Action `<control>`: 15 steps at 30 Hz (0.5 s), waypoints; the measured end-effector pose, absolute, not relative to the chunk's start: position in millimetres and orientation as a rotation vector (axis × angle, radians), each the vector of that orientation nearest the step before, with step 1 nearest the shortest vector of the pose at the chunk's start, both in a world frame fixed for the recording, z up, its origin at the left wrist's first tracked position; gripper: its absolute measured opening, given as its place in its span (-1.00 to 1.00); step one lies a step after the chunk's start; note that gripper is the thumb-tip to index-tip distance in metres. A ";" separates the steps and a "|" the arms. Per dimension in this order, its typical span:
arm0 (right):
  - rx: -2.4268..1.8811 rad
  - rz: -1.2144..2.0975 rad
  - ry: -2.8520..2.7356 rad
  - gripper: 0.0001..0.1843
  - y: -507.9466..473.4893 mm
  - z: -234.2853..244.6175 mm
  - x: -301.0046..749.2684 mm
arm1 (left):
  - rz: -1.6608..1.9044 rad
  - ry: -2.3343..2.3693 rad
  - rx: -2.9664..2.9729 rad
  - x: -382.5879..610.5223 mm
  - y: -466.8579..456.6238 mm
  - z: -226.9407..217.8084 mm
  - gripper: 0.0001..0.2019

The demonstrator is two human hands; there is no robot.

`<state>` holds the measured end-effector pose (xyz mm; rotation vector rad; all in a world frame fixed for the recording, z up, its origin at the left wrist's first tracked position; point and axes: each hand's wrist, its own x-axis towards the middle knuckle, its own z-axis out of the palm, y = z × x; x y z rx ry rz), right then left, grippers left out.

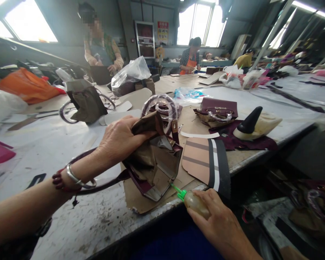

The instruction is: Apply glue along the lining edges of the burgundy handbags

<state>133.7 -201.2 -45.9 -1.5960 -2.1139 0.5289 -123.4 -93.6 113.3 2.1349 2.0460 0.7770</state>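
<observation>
A long worktable (70, 220) is running through a windowed workshop, with co-workers (101, 52) occupying its far side. At far left, an orange bag (27, 86) is lying on the surface; right of it, an olive handbag (88, 103) is standing. Next, the left hand (120, 139), a silver bangle (79, 179) circling its wrist, is gripping the upper edge of an unfinished handbag (148, 159), thumb and fingers closing on the fabric. This bag is resting tilted near the table's front edge, over brown board (137, 198). To its right, the right hand (215, 216) is closing around a squeeze bottle (196, 205), its green nozzle pointing at the bag's lower edge; contact there cannot be confirmed. Beyond the bottle, a striped panel (197, 157) is lying flat. Farther right, a black-capped container (265, 124) is resting on dark burgundy material (260, 143).
</observation>
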 end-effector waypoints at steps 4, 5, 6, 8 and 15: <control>-1.541 0.495 -2.164 -0.68 -201.5 -48.9 136.6 | 0.807 2.012 2.153 -129.9 -97.5 110.5 -0.68; -1.522 0.527 -2.171 -0.67 -202.6 -48.9 137.0 | 0.808 2.006 2.154 -131.6 -98.5 109.7 -0.68; -1.504 0.556 -2.169 -0.66 -203.4 -48.8 137.2 | 0.807 2.006 2.153 -133.4 -99.6 109.0 -0.69; -1.478 0.576 -2.156 -0.67 -203.4 -48.5 137.7 | 0.801 2.008 2.150 -136.9 -102.1 107.9 -0.69; -1.487 0.563 -2.143 -0.69 -203.1 -47.4 135.2 | 0.836 1.976 2.150 -149.1 -111.8 102.8 -0.67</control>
